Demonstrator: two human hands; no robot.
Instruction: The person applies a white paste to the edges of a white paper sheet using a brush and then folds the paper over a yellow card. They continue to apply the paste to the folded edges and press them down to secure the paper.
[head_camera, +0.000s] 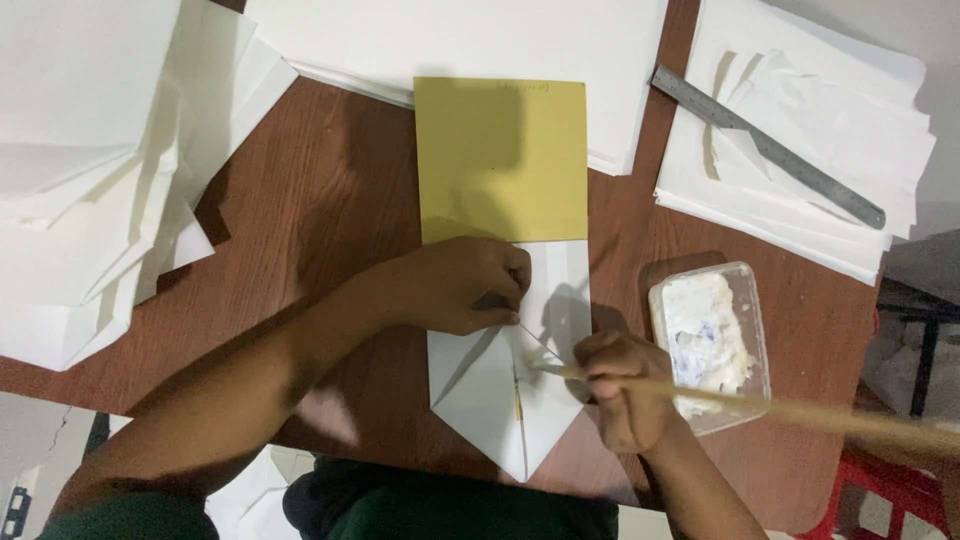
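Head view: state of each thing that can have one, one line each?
Left hand: pressing down on the folded white paper.
Right hand: gripping a wooden stick.
Wooden stick: held, tip on the paper's centre seam.
Folded white paper: flaps folded to a point, lying on the yellow card.
Yellow card: flat, partly covered.
Plastic container: open, holds white paste.
Metal ruler: lying unused on a paper stack.

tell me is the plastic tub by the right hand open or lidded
Open: the plastic tub shows bare white paste, with no lid on it or in view.
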